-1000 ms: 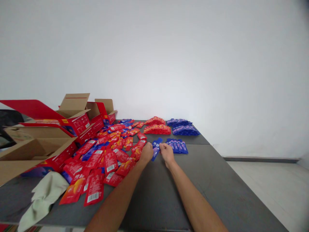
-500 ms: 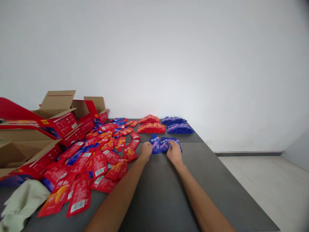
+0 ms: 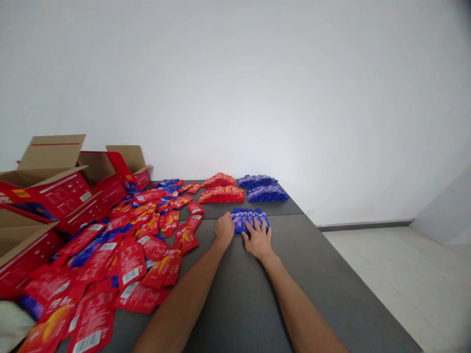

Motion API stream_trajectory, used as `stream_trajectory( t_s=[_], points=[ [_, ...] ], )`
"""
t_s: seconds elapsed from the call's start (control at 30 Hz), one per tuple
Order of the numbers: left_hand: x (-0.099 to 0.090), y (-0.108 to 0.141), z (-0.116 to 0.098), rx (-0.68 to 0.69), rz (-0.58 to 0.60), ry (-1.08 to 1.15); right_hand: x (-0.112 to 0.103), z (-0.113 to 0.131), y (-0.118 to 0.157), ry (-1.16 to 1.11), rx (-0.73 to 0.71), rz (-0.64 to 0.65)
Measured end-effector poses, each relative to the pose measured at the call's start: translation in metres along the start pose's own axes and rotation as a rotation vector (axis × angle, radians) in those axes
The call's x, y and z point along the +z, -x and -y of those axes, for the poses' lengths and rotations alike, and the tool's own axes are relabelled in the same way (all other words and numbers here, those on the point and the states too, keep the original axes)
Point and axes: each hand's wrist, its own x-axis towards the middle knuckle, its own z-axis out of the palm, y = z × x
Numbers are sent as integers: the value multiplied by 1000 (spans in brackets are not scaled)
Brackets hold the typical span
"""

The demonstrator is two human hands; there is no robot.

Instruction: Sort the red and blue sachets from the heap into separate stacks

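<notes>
A row of overlapping blue pouches (image 3: 240, 225) lies on the dark table in front of me. At the row's left end, my left hand (image 3: 224, 229) is closed with curled fingers on the edge of the end pouch; its fingertips are partly hidden. My right hand (image 3: 258, 241) rests flat with spread fingers over the right part of the row, covering the lower ends of some pouches. Just behind stand neat stacks of blue pouches (image 3: 268, 193) and, left of them, neat stacks of red pouches (image 3: 222, 195).
Loose red pouches (image 3: 131, 263), mixed with blue ones, are heaped across the table's left side. Open red cartons (image 3: 69, 193) stand beyond them at the left. A pale cloth (image 3: 13, 326) shows at the lower left. The dark table's (image 3: 342, 294) right edge runs diagonally, with floor beyond.
The blue pouches have been drawn together into a tighter, more evenly overlapped row. My right hand has gone from gripping pouches to lying spread on them. The view has shifted slightly right.
</notes>
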Motion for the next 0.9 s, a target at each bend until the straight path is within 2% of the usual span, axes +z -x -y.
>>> stream_trajectory(
  t_s=[0.13, 0.27, 0.37, 0.43, 0.6, 0.9],
  points=[
    [-4, 8, -3, 120, -30, -192, -2, 0, 1, -1, 4, 18],
    [-7, 17, -1, 284, -52, -187, -3, -1, 0, -8, 3, 27],
    [-3, 25, 4, 480, 33, -137, -1, -2, -1, -12, -10, 18],
    [3, 30, 6, 555, 113, -132, 0, -4, -2, -6, -16, 20],
    [14, 37, 10, 579, 187, -148, 1, -7, -3, -4, -35, 9],
    [15, 42, 7, 487, 169, -140, 1, -2, -4, 26, -13, -16]
  ],
)
